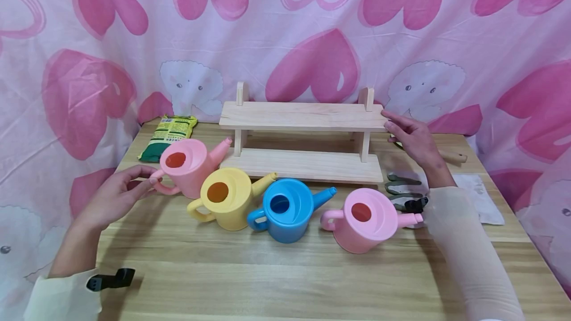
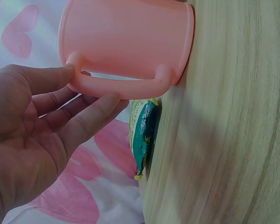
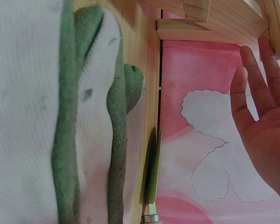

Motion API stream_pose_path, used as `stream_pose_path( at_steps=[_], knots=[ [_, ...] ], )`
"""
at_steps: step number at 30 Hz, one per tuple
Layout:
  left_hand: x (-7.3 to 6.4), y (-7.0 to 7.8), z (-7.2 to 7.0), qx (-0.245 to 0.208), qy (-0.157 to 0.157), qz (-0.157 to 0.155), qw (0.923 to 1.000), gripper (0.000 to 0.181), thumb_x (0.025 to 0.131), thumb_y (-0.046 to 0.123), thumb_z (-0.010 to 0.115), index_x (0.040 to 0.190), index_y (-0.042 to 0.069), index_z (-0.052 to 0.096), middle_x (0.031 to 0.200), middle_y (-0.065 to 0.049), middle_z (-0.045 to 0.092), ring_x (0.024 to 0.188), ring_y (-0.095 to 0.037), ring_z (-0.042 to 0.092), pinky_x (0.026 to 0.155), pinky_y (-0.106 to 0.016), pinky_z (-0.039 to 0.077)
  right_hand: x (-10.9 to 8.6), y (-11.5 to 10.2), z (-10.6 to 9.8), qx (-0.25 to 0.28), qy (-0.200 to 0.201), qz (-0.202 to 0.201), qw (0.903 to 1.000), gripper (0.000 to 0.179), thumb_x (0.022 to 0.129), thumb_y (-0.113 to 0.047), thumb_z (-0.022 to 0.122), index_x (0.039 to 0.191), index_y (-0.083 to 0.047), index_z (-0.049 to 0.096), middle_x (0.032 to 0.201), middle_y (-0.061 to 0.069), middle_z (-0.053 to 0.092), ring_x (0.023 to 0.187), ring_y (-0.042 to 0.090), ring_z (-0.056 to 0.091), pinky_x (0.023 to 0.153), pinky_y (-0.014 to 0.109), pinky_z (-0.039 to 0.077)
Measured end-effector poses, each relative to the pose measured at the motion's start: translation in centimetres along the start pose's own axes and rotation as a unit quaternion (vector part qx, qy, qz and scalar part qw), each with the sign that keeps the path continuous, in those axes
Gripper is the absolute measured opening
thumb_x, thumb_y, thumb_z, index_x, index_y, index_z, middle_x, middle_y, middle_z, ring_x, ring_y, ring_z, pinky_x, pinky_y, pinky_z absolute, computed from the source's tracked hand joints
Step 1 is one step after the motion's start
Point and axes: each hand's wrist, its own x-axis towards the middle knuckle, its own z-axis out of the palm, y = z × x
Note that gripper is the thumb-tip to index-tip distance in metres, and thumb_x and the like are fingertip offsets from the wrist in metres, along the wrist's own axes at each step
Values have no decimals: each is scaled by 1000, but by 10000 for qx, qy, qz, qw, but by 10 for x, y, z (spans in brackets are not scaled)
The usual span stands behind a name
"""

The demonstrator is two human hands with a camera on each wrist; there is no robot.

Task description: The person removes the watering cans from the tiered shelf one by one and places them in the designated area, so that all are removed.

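At the left, my left hand (image 1: 113, 194) holds the handle (image 2: 116, 87) of a salmon-pink watering can (image 1: 192, 180), thumb at its upper end and fingers along its outer side. That can stands upright on the table, its spout overlapping the shelf's left end. A yellow can (image 1: 232, 218), a blue can (image 1: 287, 229) and a brighter pink can (image 1: 360, 239) stand beside it in a row, spouts to the right. My right hand (image 1: 415, 145) touches the right end of a two-tier wooden shelf (image 1: 303, 117), its fingers (image 3: 259, 84) fairly straight in the right wrist view.
Behind the salmon can lies a yellow-and-green packet (image 1: 167, 135). Under my right forearm are green-and-white gloves (image 3: 95, 102), near a flat white piece (image 1: 484, 202). A green-bladed tool (image 3: 154, 179) with a wooden handle (image 1: 452, 156) lies farther back. A heart-patterned curtain (image 1: 312, 58) borders the table.
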Motion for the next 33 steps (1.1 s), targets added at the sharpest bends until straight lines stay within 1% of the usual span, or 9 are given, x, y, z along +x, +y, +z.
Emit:
stream_pose_path(
  at_steps=[4,9,16,20,24,27,30,31,33],
  knots=[
    [-1,-1,0,-33,-101,-33,9999,34,107,18,60,132,-4,62,122,-20,64,99,-17,63,74,-20,56,-1,-1,0,55,28,-34,10000,53,102,-45,62,151,-28,54,152,10,50,106,13,57,79,14,55],
    [-4,4,-2,-125,-264,-28,9996,34,106,19,60,130,-4,62,116,-19,67,98,-24,68,75,-21,57,-2,-1,0,99,55,-52,9999,52,102,-44,63,150,-27,55,150,11,52,104,12,59,79,14,55],
    [-4,5,-5,-23,-292,-85,9995,39,105,30,63,129,0,65,119,-17,66,99,-10,63,77,-21,55,-1,1,0,89,54,-63,9999,51,102,-43,63,151,-28,55,149,11,52,102,13,60,80,15,55],
    [-3,4,-6,-54,-347,-60,9994,38,105,27,62,131,-1,64,119,-19,66,100,-20,66,77,-23,56,1,2,1,82,51,-58,9999,52,102,-43,62,151,-28,54,151,10,51,100,13,61,79,15,55],
    [-3,4,-6,-7,-373,-96,9993,39,106,28,61,133,-1,62,118,-18,66,99,-31,66,75,-28,58,2,1,-1,11,-33,-82,10000,53,103,-44,62,152,-28,53,154,10,48,106,13,57,80,15,55],
    [-1,4,-6,81,-222,-19,9997,39,107,29,59,133,1,62,118,-17,66,96,-25,66,73,-29,59,0,-2,-4,-130,-132,-167,9997,53,103,-44,61,153,-26,53,152,11,50,109,15,56,80,15,54],
    [5,3,-8,138,114,176,9997,37,108,27,56,134,-1,61,121,-20,65,96,-13,63,73,-20,56,-3,-7,-9,-374,-243,-330,9985,52,105,-42,58,154,-25,51,146,14,54,108,16,56,80,14,53],
    [8,3,-8,130,231,257,9993,38,109,25,55,135,-1,60,123,-22,64,99,-12,61,75,-16,54,-4,-9,-10,-493,-253,-382,9977,52,106,-41,57,155,-26,50,144,15,55,109,16,57,81,13,52],
    [16,3,-10,119,480,412,9979,40,109,23,54,139,-3,57,129,-25,61,108,-17,59,82,-11,48,-7,-13,-14,-679,-272,-483,9961,52,107,-40,55,157,-27,46,143,16,57,112,20,58,85,15,51]
  ],
)
